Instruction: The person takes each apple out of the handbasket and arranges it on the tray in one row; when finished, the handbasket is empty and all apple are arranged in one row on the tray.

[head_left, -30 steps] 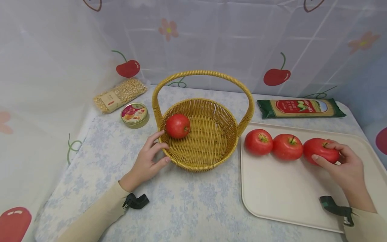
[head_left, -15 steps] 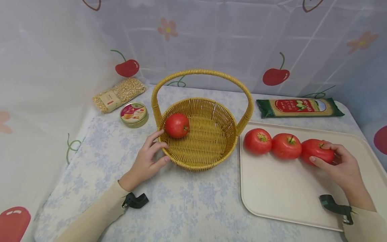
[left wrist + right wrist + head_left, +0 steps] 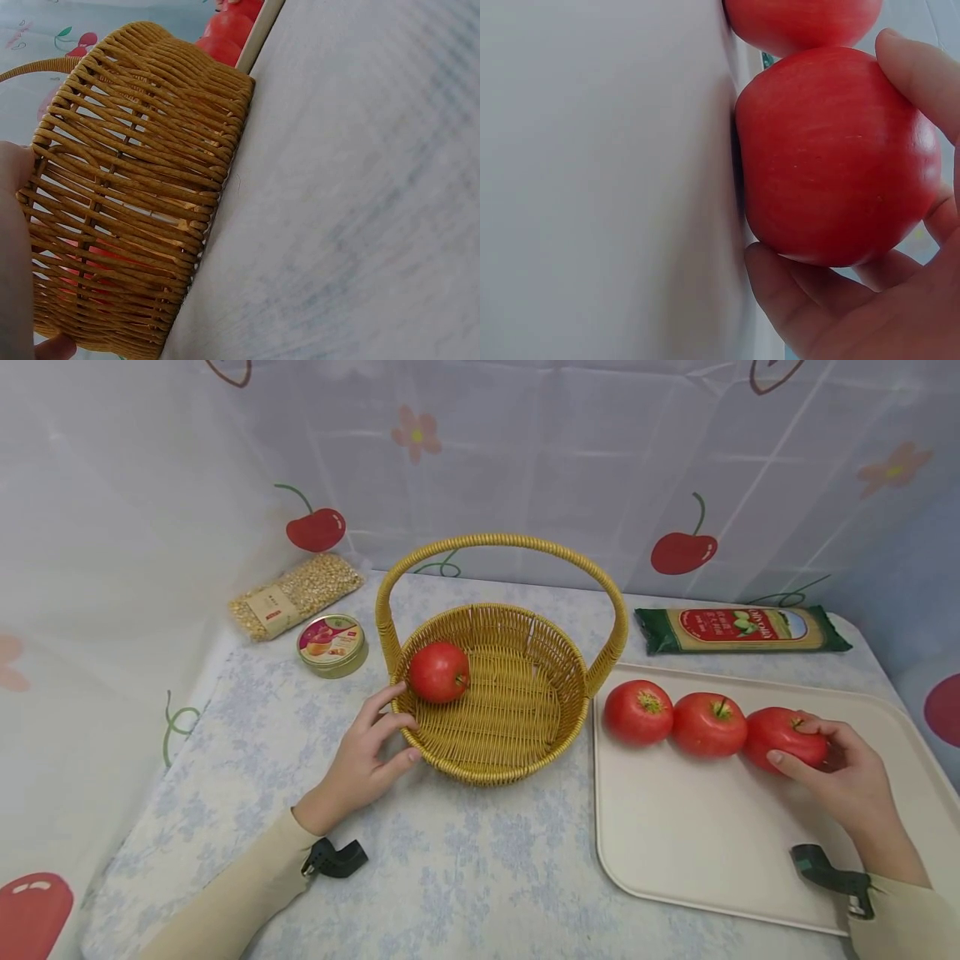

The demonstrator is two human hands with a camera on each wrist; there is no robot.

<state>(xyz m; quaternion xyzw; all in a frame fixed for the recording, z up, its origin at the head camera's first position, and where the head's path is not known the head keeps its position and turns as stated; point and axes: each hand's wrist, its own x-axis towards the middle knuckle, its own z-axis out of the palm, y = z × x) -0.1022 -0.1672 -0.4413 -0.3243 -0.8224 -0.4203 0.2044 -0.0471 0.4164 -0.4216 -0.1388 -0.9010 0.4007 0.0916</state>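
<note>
In the head view, a yellow wicker basket with a tall arched handle holds one red apple at its left side. My left hand grips the basket's left front rim, fingertips over the edge and thumb lower on the wall. Three more red apples sit in a row along the back of a beige tray: a left one, a middle one and a right one. My right hand holds the right apple, thumb in front and fingers behind; the right wrist view shows it close against its neighbour.
Behind the tray lies a green-ended pasta packet. At the back left are a round tin and a clear bag of grains. A patterned cloth covers the table, and a printed curtain hangs behind.
My right hand has moved slightly left with the right apple, bringing it closer to the middle one, and is now nearly still. The left hand and basket have stayed in place.
</note>
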